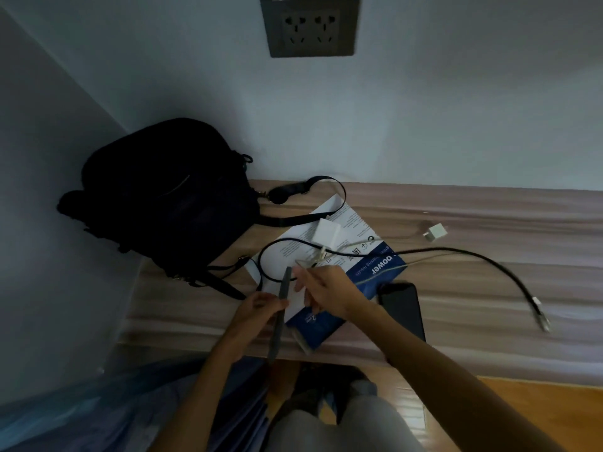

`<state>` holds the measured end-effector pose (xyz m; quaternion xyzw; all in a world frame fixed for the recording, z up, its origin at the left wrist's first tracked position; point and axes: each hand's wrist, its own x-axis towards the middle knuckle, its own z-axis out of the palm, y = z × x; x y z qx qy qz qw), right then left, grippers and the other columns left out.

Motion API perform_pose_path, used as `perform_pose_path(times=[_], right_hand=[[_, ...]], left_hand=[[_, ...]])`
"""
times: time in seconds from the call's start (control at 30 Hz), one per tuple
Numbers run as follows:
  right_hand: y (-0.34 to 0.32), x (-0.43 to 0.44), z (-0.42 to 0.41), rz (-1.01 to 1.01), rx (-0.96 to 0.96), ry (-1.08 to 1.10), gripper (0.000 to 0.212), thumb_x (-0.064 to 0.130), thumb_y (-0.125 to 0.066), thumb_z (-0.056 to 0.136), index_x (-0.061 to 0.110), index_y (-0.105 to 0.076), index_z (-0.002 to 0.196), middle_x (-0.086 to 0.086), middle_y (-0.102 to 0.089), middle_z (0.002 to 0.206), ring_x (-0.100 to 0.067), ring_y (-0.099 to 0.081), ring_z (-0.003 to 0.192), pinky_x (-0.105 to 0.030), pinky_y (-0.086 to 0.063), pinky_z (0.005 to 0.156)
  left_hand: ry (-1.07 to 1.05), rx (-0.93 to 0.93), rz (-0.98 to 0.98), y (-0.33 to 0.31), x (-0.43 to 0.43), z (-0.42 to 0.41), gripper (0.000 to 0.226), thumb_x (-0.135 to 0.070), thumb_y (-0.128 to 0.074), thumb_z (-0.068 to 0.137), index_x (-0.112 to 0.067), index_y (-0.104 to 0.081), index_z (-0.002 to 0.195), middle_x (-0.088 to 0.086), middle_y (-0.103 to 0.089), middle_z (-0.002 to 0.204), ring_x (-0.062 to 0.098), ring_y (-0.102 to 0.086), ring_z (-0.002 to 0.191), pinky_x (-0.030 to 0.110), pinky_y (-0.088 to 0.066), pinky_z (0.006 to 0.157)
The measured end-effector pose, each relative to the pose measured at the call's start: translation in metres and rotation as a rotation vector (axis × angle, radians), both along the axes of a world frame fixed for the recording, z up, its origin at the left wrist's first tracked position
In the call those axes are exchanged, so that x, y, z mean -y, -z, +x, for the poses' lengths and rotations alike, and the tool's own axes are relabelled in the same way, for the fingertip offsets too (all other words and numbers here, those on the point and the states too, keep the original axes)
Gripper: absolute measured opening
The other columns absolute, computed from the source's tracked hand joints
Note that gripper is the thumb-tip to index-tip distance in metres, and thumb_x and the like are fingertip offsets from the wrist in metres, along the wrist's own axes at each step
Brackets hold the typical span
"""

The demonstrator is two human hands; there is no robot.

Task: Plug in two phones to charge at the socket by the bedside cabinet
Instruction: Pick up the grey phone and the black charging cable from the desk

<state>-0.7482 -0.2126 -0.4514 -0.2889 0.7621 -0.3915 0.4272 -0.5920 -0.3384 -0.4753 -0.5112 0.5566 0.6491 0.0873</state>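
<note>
Neither phone charges yet: left hand [261, 309] grips an edge-on slim grey phone [280, 316], right hand [326, 290] pinches a white cable plug [305, 264], dark wall socket [311, 26] far and empty.

Grey phone [281, 308] edge-on, held; dark phone [402, 308] flat — seemingly unplugged.

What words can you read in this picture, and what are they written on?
"power": white letters, seen upside down, on the blue band of the blue and white box; its start is hidden by a cable.
Smaller white words beside it: too blurred to read.
Black print and small symbols on the box's white part: too small to read.
A white mark near the box's front end: too blurred.
Wall socket, phones, chargers: no text visible.
</note>
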Motion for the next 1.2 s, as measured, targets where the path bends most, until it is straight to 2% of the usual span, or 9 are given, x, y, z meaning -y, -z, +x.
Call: perform_pose_path(times=[0.1,0.17,0.27,0.4,0.67,0.87,1.0,1.1,1.2], right_hand=[[0.005,0.009,-0.014,-0.020,-0.138,0.108,0.042,0.035,-0.047,0.104,0.004,-0.069,0.088,-0.014,-0.071,0.073,-0.025,-0.065,0.056,-0.042,-0.059,0.061],[0.012,0.011,-0.029,0.040,-0.345,0.110,0.025,0.023,-0.052,0.102,0.004,-0.067,0.110,-0.017,-0.068,0.104,-0.029,-0.068,0.083,-0.047,-0.057,0.075],[0.021,0.015,-0.047,0.218,-0.487,0.035,0.050,0.017,-0.058,0.097,0.015,-0.043,0.145,-0.016,-0.038,0.145,-0.034,-0.063,0.101,-0.044,-0.058,0.077],[0.029,0.029,-0.064,0.343,-0.490,0.006,0.074,0.020,-0.063,0.094,0.016,-0.022,0.155,-0.019,-0.014,0.161,-0.040,-0.055,0.120,-0.049,-0.052,0.090],[0.030,0.047,-0.083,0.438,-0.524,-0.039,0.061,0.025,-0.071,0.087,0.011,-0.040,0.139,-0.017,-0.048,0.130,-0.037,-0.057,0.112,-0.048,-0.050,0.086],[0.006,0.040,-0.089,0.291,-0.562,0.007,0.065,0.042,-0.073,0.083,0.003,-0.049,0.129,-0.019,-0.060,0.121,-0.036,-0.062,0.105,-0.044,-0.055,0.082],[-0.030,0.035,-0.093,0.070,-0.540,0.204,0.075,0.062,-0.068,0.077,0.008,-0.053,0.128,-0.008,-0.067,0.099,-0.022,-0.064,0.083,-0.035,-0.058,0.067],[-0.056,0.031,-0.098,-0.026,-0.503,0.292,0.074,0.058,-0.071,0.073,0.009,-0.055,0.126,-0.006,-0.068,0.104,-0.020,-0.066,0.086,-0.034,-0.059,0.071],[-0.072,0.018,-0.100,-0.084,-0.495,0.334,0.076,0.064,-0.069,0.068,0.011,-0.056,0.121,-0.001,-0.066,0.098,-0.014,-0.066,0.078,-0.026,-0.056,0.062]], left_hand=[[0.079,0.027,-0.001,-0.002,0.010,0.015,0.036,-0.040,-0.080,0.080,-0.022,-0.068,0.109,-0.002,-0.070,0.111,0.015,-0.065,0.103,0.024,-0.049,0.074],[0.094,0.043,-0.005,-0.005,0.014,0.022,0.034,-0.042,-0.078,0.082,-0.026,-0.067,0.111,-0.006,-0.067,0.112,0.010,-0.063,0.102,0.021,-0.048,0.072],[0.056,0.030,-0.024,-0.008,0.021,0.029,0.027,-0.041,-0.077,0.084,-0.025,-0.071,0.105,-0.006,-0.070,0.109,0.009,-0.064,0.098,0.019,-0.048,0.072],[-0.036,0.008,-0.001,-0.011,0.024,0.029,0.030,-0.037,-0.076,0.086,-0.017,-0.071,0.108,0.006,-0.074,0.111,0.024,-0.068,0.105,0.041,-0.056,0.093],[-0.180,-0.127,0.096,-0.023,0.017,0.009,0.040,-0.030,-0.077,0.085,-0.013,-0.064,0.118,0.011,-0.078,0.107,0.018,-0.077,0.089,0.027,-0.058,0.067],[-0.266,-0.286,0.215,-0.033,0.016,-0.016,0.058,-0.035,-0.082,0.071,-0.006,-0.067,0.119,0.017,-0.073,0.111,0.030,-0.072,0.099,0.044,-0.060,0.080],[-0.281,-0.391,0.328,-0.049,0.018,-0.034,0.045,-0.027,-0.078,0.074,-0.004,-0.068,0.112,0.012,-0.067,0.105,0.025,-0.066,0.097,0.041,-0.057,0.082],[-0.318,-0.515,0.377,-0.069,0.019,-0.051,0.049,-0.026,-0.080,0.071,-0.002,-0.064,0.110,0.010,-0.067,0.098,0.026,-0.066,0.096,0.042,-0.058,0.082],[-0.305,-0.687,0.415,-0.091,0.026,-0.063,0.048,-0.029,-0.070,0.078,-0.003,-0.056,0.116,0.014,-0.064,0.103,0.026,-0.065,0.098,0.041,-0.058,0.084]])
